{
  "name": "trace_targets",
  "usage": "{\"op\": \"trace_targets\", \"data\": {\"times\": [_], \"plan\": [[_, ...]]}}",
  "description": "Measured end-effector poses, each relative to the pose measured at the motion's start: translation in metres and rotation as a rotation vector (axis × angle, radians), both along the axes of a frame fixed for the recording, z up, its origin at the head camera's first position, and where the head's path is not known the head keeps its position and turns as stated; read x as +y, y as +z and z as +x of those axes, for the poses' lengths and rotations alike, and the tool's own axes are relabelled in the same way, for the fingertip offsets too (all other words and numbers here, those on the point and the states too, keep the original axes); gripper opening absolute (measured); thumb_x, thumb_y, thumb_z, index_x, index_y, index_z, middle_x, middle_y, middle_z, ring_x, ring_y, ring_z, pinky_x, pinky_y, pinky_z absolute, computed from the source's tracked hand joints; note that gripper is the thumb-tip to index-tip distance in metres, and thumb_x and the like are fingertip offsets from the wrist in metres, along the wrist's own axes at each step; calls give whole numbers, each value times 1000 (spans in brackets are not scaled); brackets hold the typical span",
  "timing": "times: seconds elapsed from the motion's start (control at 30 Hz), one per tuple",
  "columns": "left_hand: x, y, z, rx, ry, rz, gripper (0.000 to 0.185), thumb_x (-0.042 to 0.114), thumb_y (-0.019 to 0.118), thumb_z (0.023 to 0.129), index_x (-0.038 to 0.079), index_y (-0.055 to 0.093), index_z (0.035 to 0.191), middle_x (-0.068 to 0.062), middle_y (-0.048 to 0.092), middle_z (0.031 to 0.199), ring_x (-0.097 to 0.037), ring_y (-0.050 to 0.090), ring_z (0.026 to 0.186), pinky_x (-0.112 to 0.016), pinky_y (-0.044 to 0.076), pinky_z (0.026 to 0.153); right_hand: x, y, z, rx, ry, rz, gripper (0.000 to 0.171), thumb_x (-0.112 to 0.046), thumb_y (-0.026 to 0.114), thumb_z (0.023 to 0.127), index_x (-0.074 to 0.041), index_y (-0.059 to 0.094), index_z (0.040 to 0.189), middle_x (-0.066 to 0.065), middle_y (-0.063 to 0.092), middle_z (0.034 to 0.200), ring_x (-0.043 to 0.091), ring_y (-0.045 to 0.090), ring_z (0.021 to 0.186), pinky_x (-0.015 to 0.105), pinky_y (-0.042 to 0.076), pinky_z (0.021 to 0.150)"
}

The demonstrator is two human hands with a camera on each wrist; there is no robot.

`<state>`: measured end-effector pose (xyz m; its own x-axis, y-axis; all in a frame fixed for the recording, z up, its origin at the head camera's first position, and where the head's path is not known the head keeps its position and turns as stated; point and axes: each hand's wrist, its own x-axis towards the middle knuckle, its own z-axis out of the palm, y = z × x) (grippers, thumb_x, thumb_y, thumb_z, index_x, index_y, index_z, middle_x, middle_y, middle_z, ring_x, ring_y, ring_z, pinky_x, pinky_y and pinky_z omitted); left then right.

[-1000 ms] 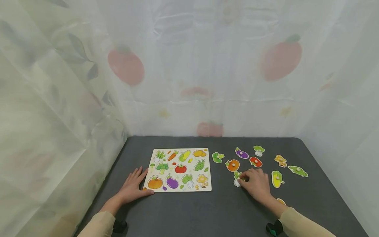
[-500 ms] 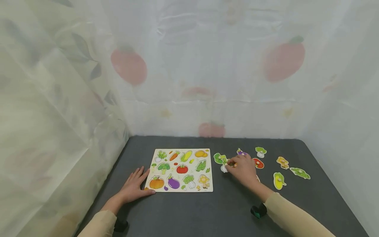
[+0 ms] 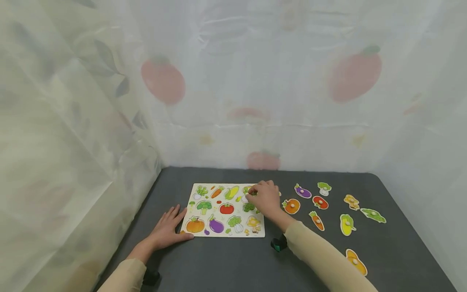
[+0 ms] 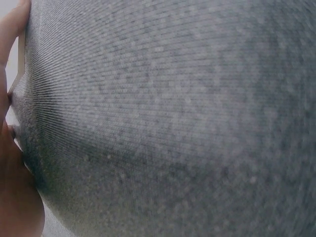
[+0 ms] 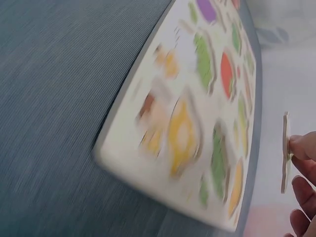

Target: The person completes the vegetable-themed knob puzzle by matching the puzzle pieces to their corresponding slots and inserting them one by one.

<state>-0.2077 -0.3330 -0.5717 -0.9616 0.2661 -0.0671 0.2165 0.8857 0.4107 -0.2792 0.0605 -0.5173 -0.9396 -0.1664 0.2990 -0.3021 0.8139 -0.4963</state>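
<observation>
The right hand (image 3: 267, 198) has moved left over the puzzle board (image 3: 204, 198), pinching one puzzle piece (image 5: 285, 153). The left hand (image 3: 166, 230) is lying flat, fingers released, beside the board. Nine loose pieces (image 3: 347, 224) are lying right.

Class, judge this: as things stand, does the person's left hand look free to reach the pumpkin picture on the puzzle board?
Probably yes. The left hand rests flat at the puzzle board corner beside the pumpkin picture, with nothing between them.

Head view: evenly lit by soft diffuse light through the white curtains, shadows barely seen, no glare. Barrel distortion is noticed toward 3 and 9 o'clock. Left wrist view: dim, fisheye-bulged, cloth weave blurred at 6 o'clock. Right wrist view: puzzle board (image 5: 197, 123) smeared by motion blur, overexposed at 3 o'clock.
</observation>
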Motion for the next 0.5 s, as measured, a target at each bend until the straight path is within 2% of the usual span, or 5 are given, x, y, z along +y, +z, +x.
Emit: {"op": "trace_targets", "data": {"times": [0.2, 0.37, 0.5], "plan": [[1, -4, 0, 33, -14, 16, 110, 70, 73, 80, 6, 33, 161, -29, 21, 165, -51, 14, 151, -69, 11, 118, -34, 2, -4, -6, 39, -1, 14, -37, 78, 89, -24, 82, 92, -6, 65, 93, 23, 50, 96, 45, 40, 83], [-1, -6, 0, 50, -21, 40, 109, 70, 73, 80, 8, 35, 161, -29, 22, 164, -52, 14, 150, -68, 10, 118, -58, -3, -10, -32, 42, -9, 13, -38, 78, 89, -26, 82, 93, -7, 65, 93, 21, 50, 95, 47, 41, 87], [-2, -6, 0, 59, -21, 45, 109, 70, 74, 80, 8, 35, 161, -30, 23, 163, -53, 15, 149, -69, 10, 117, -75, -6, -14, -69, 36, -14, 13, -40, 77, 90, -27, 82, 93, -8, 64, 94, 20, 49, 96, 44, 41, 84]]}}
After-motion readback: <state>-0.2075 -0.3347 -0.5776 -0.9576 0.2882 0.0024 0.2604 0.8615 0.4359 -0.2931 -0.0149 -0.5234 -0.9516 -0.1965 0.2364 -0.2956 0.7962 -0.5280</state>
